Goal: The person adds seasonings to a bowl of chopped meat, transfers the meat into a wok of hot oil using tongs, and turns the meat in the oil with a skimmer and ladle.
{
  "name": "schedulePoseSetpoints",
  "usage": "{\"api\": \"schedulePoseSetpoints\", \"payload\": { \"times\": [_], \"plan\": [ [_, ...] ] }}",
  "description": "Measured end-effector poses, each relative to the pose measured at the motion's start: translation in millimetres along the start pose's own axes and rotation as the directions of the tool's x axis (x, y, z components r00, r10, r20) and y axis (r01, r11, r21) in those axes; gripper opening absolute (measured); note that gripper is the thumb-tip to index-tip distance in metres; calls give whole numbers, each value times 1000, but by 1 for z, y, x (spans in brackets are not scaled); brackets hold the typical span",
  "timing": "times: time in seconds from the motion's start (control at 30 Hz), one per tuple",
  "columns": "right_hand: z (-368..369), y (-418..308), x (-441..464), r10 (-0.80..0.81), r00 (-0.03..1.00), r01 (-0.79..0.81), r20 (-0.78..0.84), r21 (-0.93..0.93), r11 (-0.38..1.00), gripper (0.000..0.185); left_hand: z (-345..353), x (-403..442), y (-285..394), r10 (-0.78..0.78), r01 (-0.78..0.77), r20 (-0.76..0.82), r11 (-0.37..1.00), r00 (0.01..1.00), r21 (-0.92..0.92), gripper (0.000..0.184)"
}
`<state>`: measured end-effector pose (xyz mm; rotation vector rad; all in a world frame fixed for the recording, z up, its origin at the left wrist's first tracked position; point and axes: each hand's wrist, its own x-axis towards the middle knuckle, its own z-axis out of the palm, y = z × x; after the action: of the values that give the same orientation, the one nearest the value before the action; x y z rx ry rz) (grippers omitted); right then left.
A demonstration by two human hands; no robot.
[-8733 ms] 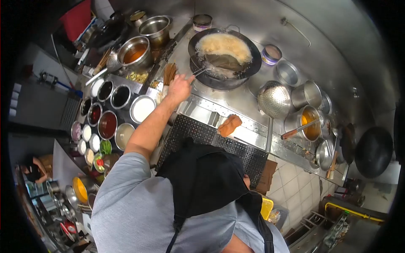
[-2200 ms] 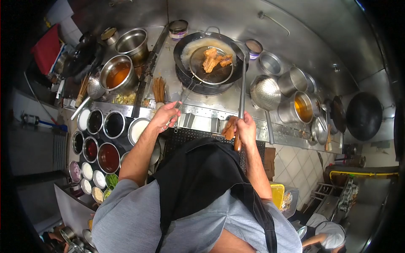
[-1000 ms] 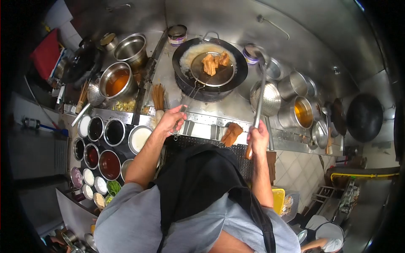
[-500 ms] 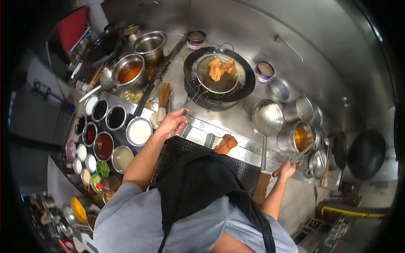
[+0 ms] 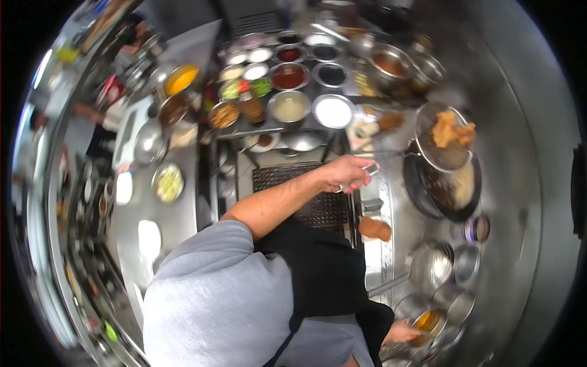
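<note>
My left hand (image 5: 351, 174) is closed round the handle of a wire strainer (image 5: 451, 160). Two or so golden pieces of fried food (image 5: 451, 129) lie in the strainer. It overlaps the upper side of a black wok (image 5: 419, 186), which has pale foam and dark liquid in it. My right hand (image 5: 402, 332) is low at the right, beside a metal pot of orange liquid (image 5: 429, 320); its fingers are blurred, so what they hold is unclear. A folded brown cloth (image 5: 374, 229) rests on the stove's front edge between the hands.
A perforated ladle (image 5: 431, 267) and several metal pots stand near the right hand. Sauce bowls (image 5: 289, 76) and a sauce bottle (image 5: 251, 105) fill the far counter. A steel worktop (image 5: 177, 214) runs along the left. Another person's arm (image 5: 88, 113) shows beyond it.
My view has swung left, so everything is turned in the picture. The strainer with the fried food has shifted off the wok's middle towards the sauce bowls. My right hand appears nearer the orange-liquid pot.
</note>
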<state>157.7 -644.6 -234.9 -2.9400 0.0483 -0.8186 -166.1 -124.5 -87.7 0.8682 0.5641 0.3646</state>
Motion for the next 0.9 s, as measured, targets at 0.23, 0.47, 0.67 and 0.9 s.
{"api": "schedulePoseSetpoints", "payload": {
  "times": [0.23,0.47,0.67,0.9],
  "plan": [
    [-88,-193,13,-660,712,650,-238,579,492,62,-21,-198,-1,135,-179,-341,979,930,-102,48],
    [-110,-312,-111,-883,429,424,-190,905,11,65,-25,-381,-46,257,-401,-788,916,560,14,46],
    [-132,-321,-186,-974,131,237,-185,960,-150,64,-43,-476,-66,244,-365,-968,908,65,205,46],
    [-127,-323,-193,-981,140,173,-131,979,-106,64,-129,-533,-84,329,263,-894,931,-305,253,47]
  ]
}}
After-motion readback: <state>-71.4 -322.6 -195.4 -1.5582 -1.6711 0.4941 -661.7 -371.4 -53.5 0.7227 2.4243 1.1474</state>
